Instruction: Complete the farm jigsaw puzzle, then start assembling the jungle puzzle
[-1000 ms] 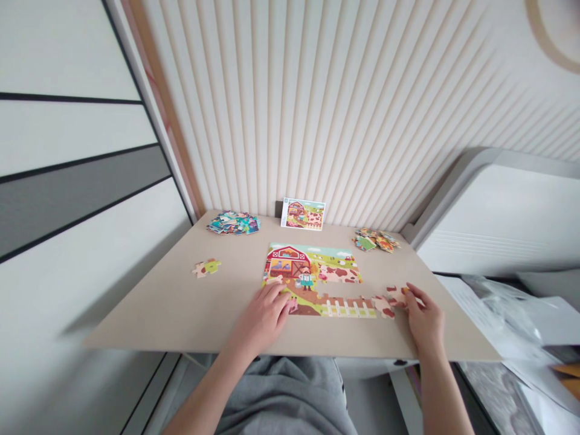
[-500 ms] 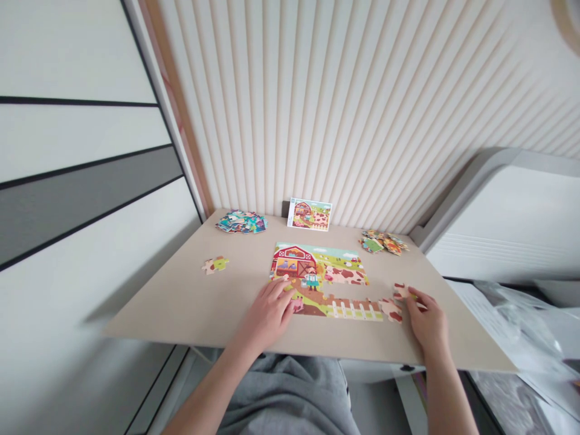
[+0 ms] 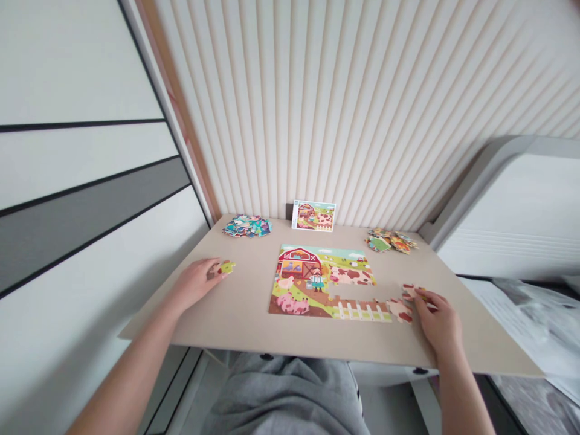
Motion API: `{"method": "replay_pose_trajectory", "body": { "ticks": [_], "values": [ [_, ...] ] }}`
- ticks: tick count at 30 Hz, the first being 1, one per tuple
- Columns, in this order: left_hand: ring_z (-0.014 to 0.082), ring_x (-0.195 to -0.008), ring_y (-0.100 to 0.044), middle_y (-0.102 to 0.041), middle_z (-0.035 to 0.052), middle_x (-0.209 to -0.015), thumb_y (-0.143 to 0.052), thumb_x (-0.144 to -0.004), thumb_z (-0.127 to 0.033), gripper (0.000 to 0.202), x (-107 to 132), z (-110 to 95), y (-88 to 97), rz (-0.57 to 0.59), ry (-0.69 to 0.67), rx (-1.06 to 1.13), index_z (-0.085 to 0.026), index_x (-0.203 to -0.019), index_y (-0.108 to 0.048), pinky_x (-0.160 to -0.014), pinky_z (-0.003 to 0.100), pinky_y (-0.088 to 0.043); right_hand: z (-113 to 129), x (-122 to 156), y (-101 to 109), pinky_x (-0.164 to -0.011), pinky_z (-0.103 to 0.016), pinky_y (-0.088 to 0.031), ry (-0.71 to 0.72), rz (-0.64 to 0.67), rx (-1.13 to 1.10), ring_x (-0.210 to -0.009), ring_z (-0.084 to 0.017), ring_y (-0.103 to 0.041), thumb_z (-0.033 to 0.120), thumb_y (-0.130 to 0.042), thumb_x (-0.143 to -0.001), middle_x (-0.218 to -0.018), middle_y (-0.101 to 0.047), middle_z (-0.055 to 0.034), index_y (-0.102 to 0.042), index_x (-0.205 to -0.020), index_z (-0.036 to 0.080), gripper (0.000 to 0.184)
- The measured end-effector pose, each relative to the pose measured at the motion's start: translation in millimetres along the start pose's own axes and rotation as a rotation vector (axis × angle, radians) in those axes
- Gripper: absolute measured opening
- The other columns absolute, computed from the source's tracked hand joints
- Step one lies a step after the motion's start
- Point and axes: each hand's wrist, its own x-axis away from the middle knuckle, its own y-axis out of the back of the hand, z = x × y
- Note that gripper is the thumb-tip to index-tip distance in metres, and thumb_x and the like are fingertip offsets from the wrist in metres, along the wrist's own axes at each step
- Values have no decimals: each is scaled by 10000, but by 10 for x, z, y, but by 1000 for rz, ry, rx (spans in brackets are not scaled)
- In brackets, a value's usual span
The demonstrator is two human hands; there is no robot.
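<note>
Touching jigsaw piece (image 3: 227,267) with left hand (image 3: 194,284), long axis left-right

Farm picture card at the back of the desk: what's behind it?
Cream ribbed wall panel behind the upright printed farm picture card. A dark edge pokes out at the card's left; the rest of it is covered, so what it is can't be seen.

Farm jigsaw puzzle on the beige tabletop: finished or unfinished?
Unfinished: the colourful farm jigsaw puzzle has a bare gap above its white picket-fence pieces.
</note>
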Motion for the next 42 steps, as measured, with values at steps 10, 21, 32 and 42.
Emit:
{"method": "replay_pose_trajectory", "body": {
  "ticks": [10,21,32,42],
  "values": [
    [300,-1189,-637,-684,100,-1308,-526,-936,-665,571,113,-213,-68,-97,-176,112,-231,-1297,-610,-1076,451,-483,72,58,6,-960,-470,-463,40,-76,105,-1095,-335,-622,497,-539,-850,-1189,-682,-167,-786,-1083,174,469],
    [232,-1294,-603,-625,110,-1394,-607,-1013,-329,486,247,-1670,-124,41,-736,396,-262,-1481,-493,-1107,396,-516,1395,681,-184,-1032,-468,-473,388,148,-237,-1150,-294,-624,391,-485,-994,-1212,-701,-121,-743,-1115,243,321],
    [239,-1296,-600,-606,97,-1390,-645,-990,-275,491,294,-2162,-374,-38,-684,544,-286,-1458,-498,-1105,424,-530,1997,927,-533,-864,-373,-540,224,713,-602,-924,-230,-667,469,-574,-985,-1010,-751,-60,-706,-1283,221,409],
    [258,-1350,-548,-557,101,-1434,-624,-1000,-286,551,601,-2348,-519,10,-596,451,-297,-1515,-428,-1125,428,-500,1767,889,-557,-664,-275,-474,67,539,-772,-715,-157,-574,495,-625,-942,-795,-623,-2,-626,-1320,180,491]
  ]
}}
